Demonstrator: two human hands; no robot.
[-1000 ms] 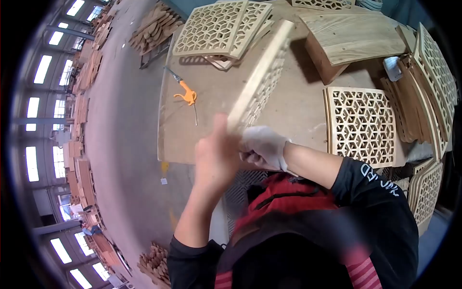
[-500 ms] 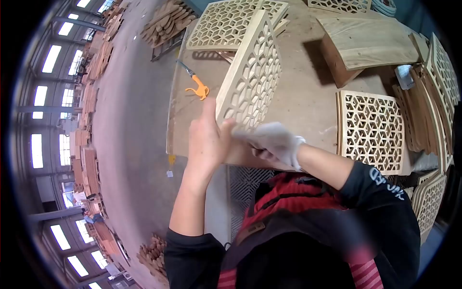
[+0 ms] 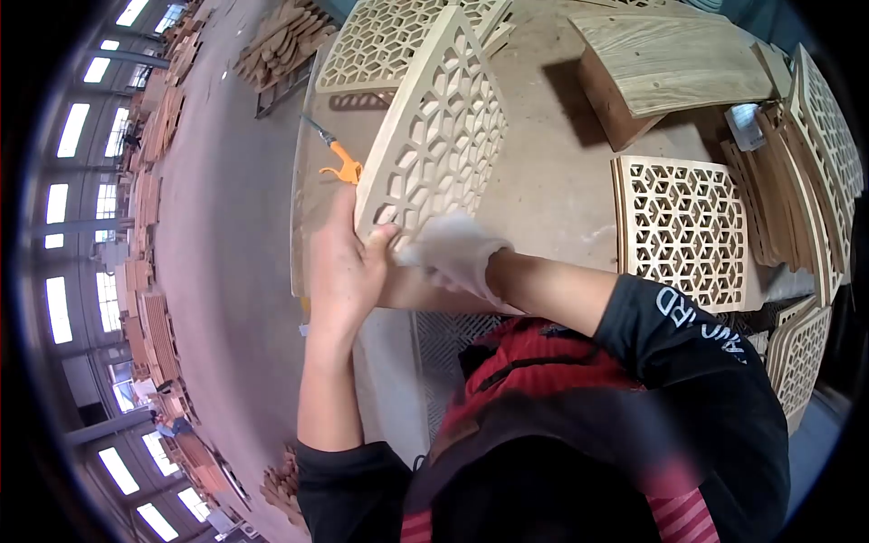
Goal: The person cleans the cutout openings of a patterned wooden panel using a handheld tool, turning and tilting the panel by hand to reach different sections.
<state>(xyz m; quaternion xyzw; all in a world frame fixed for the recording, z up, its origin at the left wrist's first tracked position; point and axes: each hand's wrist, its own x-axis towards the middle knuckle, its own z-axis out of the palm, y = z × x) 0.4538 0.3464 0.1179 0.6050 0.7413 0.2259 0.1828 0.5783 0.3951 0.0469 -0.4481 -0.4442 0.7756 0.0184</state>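
Observation:
A pale wooden lattice panel (image 3: 445,140) stands tilted on its edge above the worktable. My bare left hand (image 3: 344,267) grips its near lower corner, with the thumb over the patterned face. Against the panel's lower part is my right hand (image 3: 457,256), in a whitish glove and smeared by motion. Its fingers, and anything in them, cannot be made out. An orange air blow gun (image 3: 344,165) lies on the table just beyond my left hand.
Another lattice panel (image 3: 362,54) lies behind. On the right are a stack of lattice panels (image 3: 688,231), a wooden box-like stand (image 3: 679,63) and leaning boards (image 3: 787,199). The worktable (image 3: 552,181) has its left edge by the aisle floor (image 3: 226,235). Wood pieces (image 3: 285,41) are piled beyond.
The whole view has shifted, so most things appear farther left. My gloved right hand has moved slightly toward my left hand, which keeps its grip on the panel.

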